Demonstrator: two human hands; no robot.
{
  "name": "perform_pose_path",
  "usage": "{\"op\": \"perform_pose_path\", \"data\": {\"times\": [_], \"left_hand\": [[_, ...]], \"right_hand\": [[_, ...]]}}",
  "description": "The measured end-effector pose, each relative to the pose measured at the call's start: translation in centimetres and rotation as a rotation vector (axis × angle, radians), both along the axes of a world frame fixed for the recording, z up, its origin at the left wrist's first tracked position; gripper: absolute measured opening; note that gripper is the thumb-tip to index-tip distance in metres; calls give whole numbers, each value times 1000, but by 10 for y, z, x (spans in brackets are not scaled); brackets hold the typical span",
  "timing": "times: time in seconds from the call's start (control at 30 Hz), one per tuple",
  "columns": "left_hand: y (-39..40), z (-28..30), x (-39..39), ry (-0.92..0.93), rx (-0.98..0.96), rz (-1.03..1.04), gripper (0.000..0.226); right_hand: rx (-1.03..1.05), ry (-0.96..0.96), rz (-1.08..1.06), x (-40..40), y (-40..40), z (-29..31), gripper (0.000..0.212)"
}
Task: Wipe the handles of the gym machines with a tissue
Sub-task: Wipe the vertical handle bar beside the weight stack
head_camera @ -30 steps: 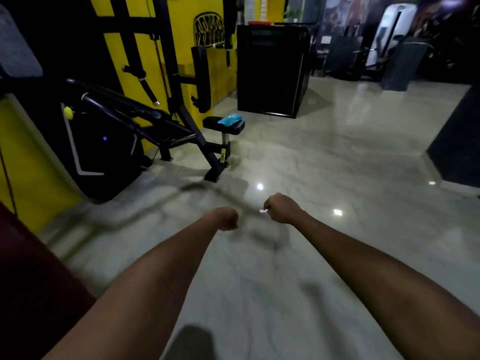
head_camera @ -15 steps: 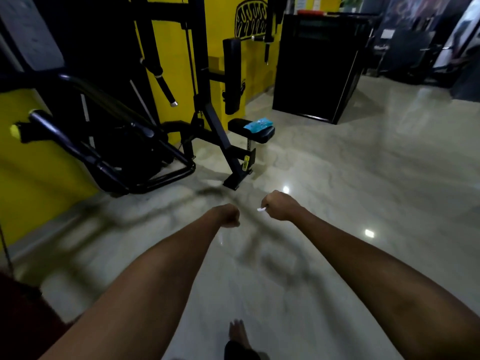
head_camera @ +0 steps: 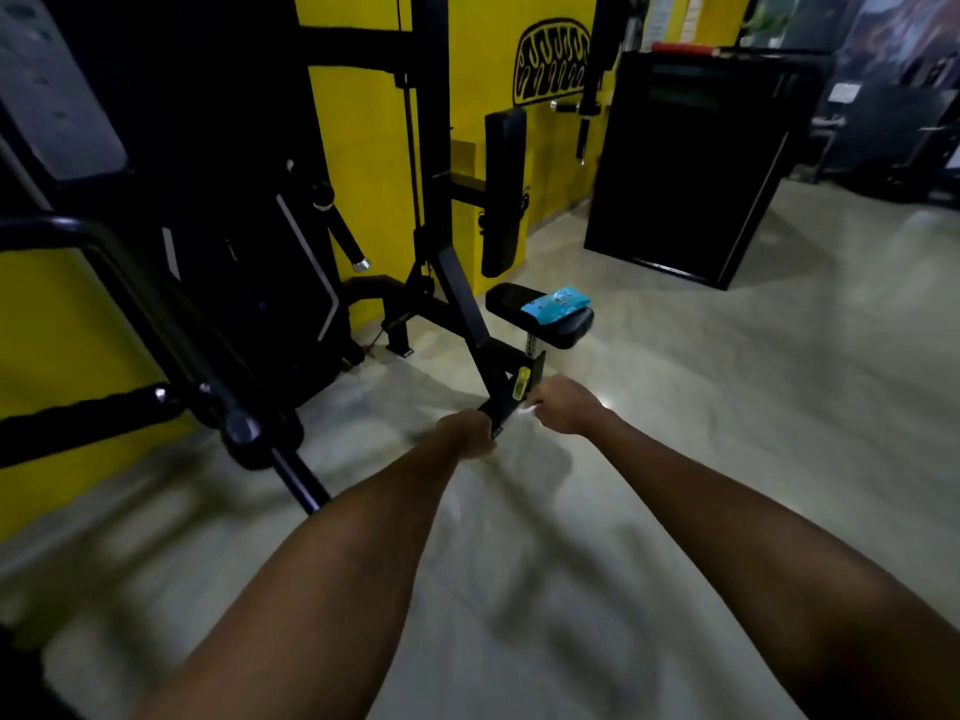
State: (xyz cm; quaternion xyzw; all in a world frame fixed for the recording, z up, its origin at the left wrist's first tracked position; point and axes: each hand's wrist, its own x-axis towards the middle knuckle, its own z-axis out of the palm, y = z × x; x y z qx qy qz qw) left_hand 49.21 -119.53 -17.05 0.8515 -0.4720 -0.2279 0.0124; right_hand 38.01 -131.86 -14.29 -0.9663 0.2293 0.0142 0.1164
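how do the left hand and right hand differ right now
The right hand pinches a small white tissue; the left hand is a fist with nothing visible in it. The right hand is slightly higher in the view, the left hand lower, beside the machine's black base. Both are curled, arms stretched forward over the floor.

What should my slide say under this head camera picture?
Right hand pinching a tissue, left hand fisted, near a gym machine.
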Motion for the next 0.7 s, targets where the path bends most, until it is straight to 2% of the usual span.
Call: {"op": "perform_pose_path", "data": {"times": [0.1, 0.3, 0.43, 0.5, 0.7], "left_hand": [[-29, 0, 35, -19, 21, 23, 43], [-80, 1, 106, -2, 28, 186, 36], [-112, -2, 156, -42, 5, 247, 40], [-127, 7, 180, -42, 23, 331, 37], [-160, 38, 253, -170, -132, 555, 32]], "right_hand": [[56, -31, -3, 32, -34, -3, 38], [107, -83, 58, 97, -101, -7, 34], [127, -95, 132, 157, -149, -6, 15], [122, -98, 191, 195, -172, 1, 16], [124, -104, 336, 293, -212, 10, 21]]}}
